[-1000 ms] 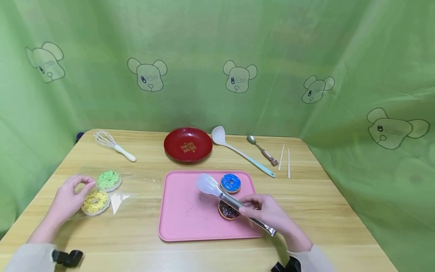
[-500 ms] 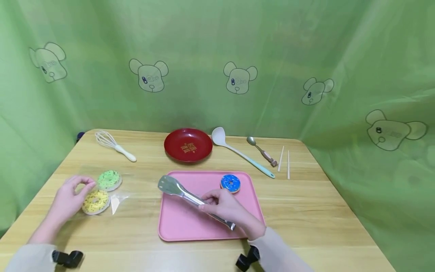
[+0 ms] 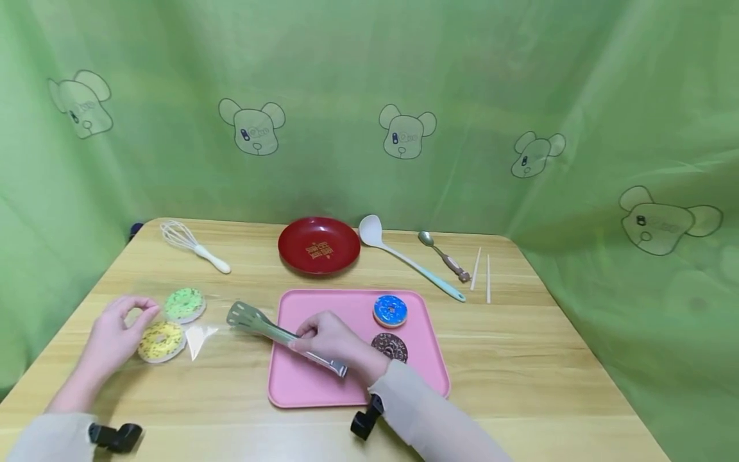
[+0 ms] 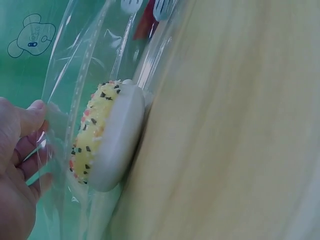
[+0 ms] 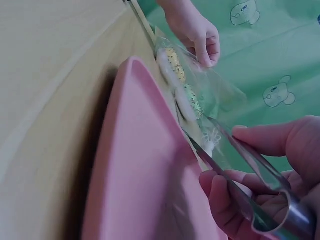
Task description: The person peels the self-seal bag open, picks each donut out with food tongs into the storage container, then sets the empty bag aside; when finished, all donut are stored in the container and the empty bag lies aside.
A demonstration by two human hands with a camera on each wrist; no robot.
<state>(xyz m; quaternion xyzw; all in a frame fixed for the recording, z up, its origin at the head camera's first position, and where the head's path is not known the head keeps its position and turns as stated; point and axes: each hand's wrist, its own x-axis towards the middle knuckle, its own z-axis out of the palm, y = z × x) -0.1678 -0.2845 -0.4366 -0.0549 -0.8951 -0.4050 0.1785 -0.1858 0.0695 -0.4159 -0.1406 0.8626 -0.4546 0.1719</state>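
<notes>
My left hand [image 3: 115, 333] pinches the edge of a clear plastic bag [image 4: 62, 97] at the left of the table. Inside the bag lie a yellow sprinkled donut [image 3: 161, 342] and a green sprinkled donut [image 3: 185, 304]. In my right hand [image 3: 330, 337] is a pair of metal tongs [image 3: 264, 326], held over the left part of the pink tray [image 3: 314, 391] with the slotted head reaching past its left rim. Between the tong arms, parted in the right wrist view, no donut shows. On the tray are a blue donut [image 3: 390, 311] and a dark chocolate donut [image 3: 390, 347], partly behind my right forearm.
Along the back of the table lie a white whisk [image 3: 195, 246], a dark red plate [image 3: 319, 264], a ladle [image 3: 412, 263] with a light blue handle, a spoon [image 3: 444, 255] and two white sticks [image 3: 488, 279]. A green curtain [image 3: 340, 58] surrounds the table.
My right hand has carried the tongs left across the tray toward the bag, uncovering the chocolate donut. The left hand has stayed at the bag's edge.
</notes>
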